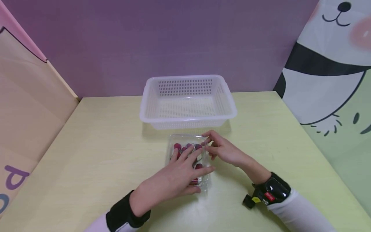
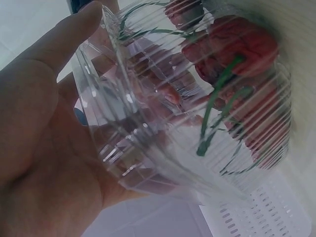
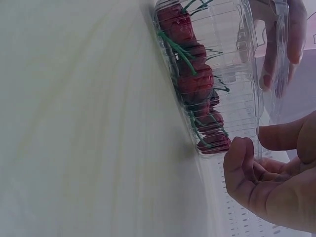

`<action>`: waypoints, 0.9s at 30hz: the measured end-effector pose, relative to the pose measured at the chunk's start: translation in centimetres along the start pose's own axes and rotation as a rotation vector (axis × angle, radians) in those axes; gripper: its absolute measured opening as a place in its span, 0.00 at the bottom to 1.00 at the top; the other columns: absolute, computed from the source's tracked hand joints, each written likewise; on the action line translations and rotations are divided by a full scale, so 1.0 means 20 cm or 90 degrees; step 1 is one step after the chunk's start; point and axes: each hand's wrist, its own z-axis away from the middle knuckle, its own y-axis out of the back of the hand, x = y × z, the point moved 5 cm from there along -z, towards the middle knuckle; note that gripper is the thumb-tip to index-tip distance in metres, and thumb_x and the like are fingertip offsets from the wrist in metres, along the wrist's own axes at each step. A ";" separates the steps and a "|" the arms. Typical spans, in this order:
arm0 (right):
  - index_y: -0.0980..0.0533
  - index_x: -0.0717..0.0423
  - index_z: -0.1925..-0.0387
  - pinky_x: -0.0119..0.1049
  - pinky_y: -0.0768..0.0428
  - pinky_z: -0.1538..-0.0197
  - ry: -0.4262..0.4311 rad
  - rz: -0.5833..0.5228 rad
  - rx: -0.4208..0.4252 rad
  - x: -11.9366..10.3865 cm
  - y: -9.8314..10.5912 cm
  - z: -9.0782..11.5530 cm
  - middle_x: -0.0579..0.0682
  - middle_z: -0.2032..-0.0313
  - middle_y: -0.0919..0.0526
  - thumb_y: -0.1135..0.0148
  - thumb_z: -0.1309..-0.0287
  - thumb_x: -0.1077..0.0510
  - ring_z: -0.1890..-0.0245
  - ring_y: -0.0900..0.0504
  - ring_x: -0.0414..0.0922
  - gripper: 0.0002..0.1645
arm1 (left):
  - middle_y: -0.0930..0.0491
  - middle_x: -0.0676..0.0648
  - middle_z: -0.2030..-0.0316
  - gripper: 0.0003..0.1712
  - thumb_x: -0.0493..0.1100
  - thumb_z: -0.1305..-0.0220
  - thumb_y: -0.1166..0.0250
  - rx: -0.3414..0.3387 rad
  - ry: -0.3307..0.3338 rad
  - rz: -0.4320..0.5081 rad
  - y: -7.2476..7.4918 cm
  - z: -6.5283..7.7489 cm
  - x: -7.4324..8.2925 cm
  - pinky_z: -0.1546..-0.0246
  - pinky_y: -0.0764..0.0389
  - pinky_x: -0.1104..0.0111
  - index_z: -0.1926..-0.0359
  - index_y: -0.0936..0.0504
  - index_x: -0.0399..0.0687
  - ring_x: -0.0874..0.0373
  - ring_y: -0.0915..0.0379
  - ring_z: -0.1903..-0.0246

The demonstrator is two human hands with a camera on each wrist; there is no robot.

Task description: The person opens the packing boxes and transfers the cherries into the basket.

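Note:
A clear plastic box (image 1: 185, 138) with red cherries (image 1: 177, 146) on green stems in it lies in the middle of the table. Across its top my left hand (image 1: 169, 178) rests with spread fingers, the thumb along the near edge. At the box's far right corner is my right hand (image 1: 227, 153). In the right wrist view its bent fingers (image 3: 239, 170) and thumb pinch the box's rim, and the lid (image 3: 280, 74) stands slightly apart from the base. Through the ribbed side, the left wrist view shows a cherry (image 2: 244, 47) close up.
Just beyond the box stands a white perforated plastic basket (image 1: 188, 120) on the pale yellow table (image 1: 101, 145). A purple panel (image 1: 174, 38) closes off the back. Printed panels rise along the left and right sides.

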 end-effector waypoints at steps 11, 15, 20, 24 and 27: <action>0.36 0.61 0.33 0.43 0.17 0.62 0.000 0.011 0.002 0.00 0.00 0.00 0.58 0.51 0.23 0.50 0.26 0.65 0.64 0.22 0.52 0.23 | 0.47 0.38 0.23 0.38 0.64 0.36 0.30 -0.002 0.001 0.010 0.00 0.00 0.00 0.44 0.32 0.28 0.27 0.28 0.70 0.31 0.48 0.27; 0.36 0.62 0.33 0.43 0.17 0.62 0.000 0.013 0.003 0.00 0.00 0.00 0.58 0.51 0.23 0.50 0.26 0.65 0.64 0.22 0.52 0.23 | 0.47 0.38 0.23 0.37 0.64 0.36 0.30 0.002 -0.001 0.013 0.00 0.00 0.00 0.44 0.32 0.28 0.27 0.28 0.69 0.32 0.48 0.27; 0.37 0.62 0.33 0.42 0.17 0.62 0.000 0.014 0.006 0.02 0.00 0.00 0.58 0.51 0.23 0.50 0.26 0.66 0.64 0.22 0.54 0.23 | 0.47 0.37 0.23 0.37 0.64 0.36 0.30 0.008 -0.006 0.006 0.01 0.01 0.00 0.43 0.33 0.28 0.27 0.28 0.69 0.31 0.48 0.27; 0.36 0.62 0.33 0.42 0.17 0.63 0.000 0.012 0.008 0.01 0.00 0.00 0.58 0.51 0.23 0.50 0.26 0.66 0.65 0.22 0.54 0.23 | 0.48 0.37 0.23 0.38 0.64 0.36 0.30 0.020 -0.011 0.004 0.01 0.01 0.00 0.43 0.34 0.28 0.27 0.28 0.69 0.31 0.48 0.27; 0.36 0.62 0.33 0.42 0.17 0.62 0.003 0.011 0.007 0.01 0.00 0.00 0.58 0.51 0.23 0.50 0.26 0.66 0.65 0.22 0.53 0.23 | 0.48 0.37 0.23 0.38 0.64 0.37 0.30 0.026 -0.013 0.008 0.01 0.01 0.00 0.43 0.34 0.28 0.28 0.28 0.69 0.32 0.48 0.26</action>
